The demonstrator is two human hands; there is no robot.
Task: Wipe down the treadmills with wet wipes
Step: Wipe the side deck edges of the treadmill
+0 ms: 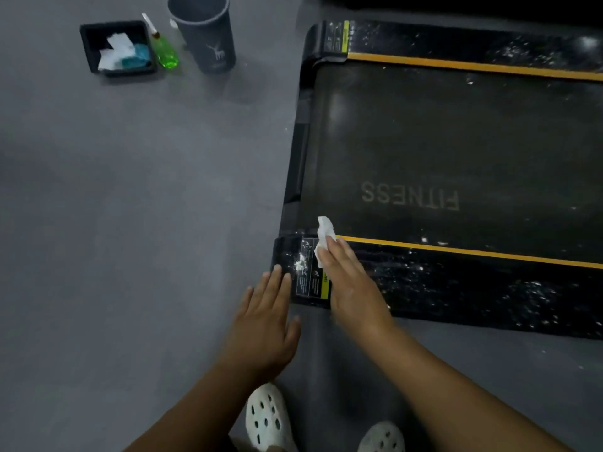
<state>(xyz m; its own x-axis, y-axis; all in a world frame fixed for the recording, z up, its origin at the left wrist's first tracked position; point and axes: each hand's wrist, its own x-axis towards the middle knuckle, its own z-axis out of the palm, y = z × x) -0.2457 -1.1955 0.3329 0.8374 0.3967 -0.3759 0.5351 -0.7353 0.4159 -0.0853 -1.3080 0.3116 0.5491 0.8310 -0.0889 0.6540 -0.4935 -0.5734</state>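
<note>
A black treadmill (456,141) lies flat on the grey floor, its belt marked FITNESS, with orange stripes along both side rails. The near side rail (456,285) is speckled with white dust. My right hand (349,278) presses a crumpled white wet wipe (324,234) flat against the near rail's end, beside a warning label (310,278). The wipe sticks out past my fingertips. My left hand (267,321) rests with straight fingers on the floor, fingertips touching the treadmill's rear corner.
At the far left stand a black tray (91,50) with white wipes and a teal cloth, a green spray bottle (164,48) and a dark grey bin (205,34). My two white clogs (267,419) are at the bottom edge. Grey floor spreads to the left.
</note>
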